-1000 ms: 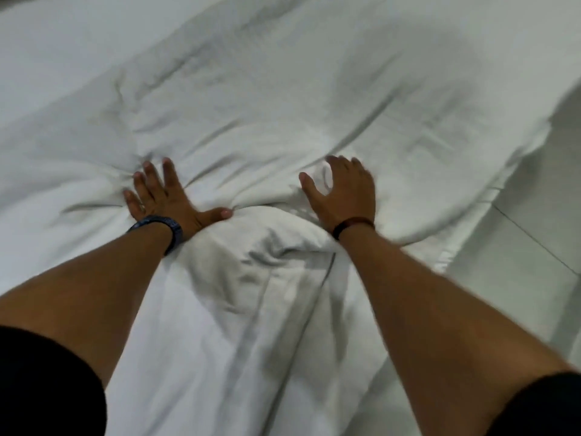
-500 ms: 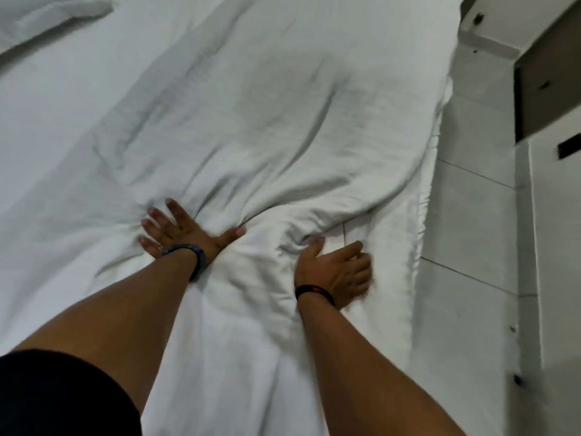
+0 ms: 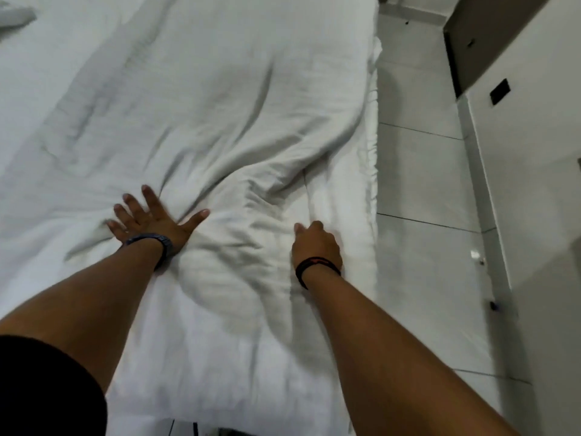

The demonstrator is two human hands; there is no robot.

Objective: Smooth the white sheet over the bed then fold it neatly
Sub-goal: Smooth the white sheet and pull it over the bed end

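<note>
The white sheet lies wrinkled across the bed, with creases running from the middle toward the near right. My left hand presses flat on it, fingers spread wide, a blue band on the wrist. My right hand, with a dark band on the wrist, sits near the bed's right edge. Its fingers are curled down into the cloth beside a long fold, thumb against them, pinching the sheet. The fingertips are hidden under the hand.
A pale tiled floor runs along the right side of the bed. Beyond it stands a white wall with a dark switch plate and a dark panel. A pillow corner shows at the far left.
The view has swung right and pulled back. My right hand slid toward the bed's right edge and curled from flat into a pinch. My left hand stays flat on the sheet.
</note>
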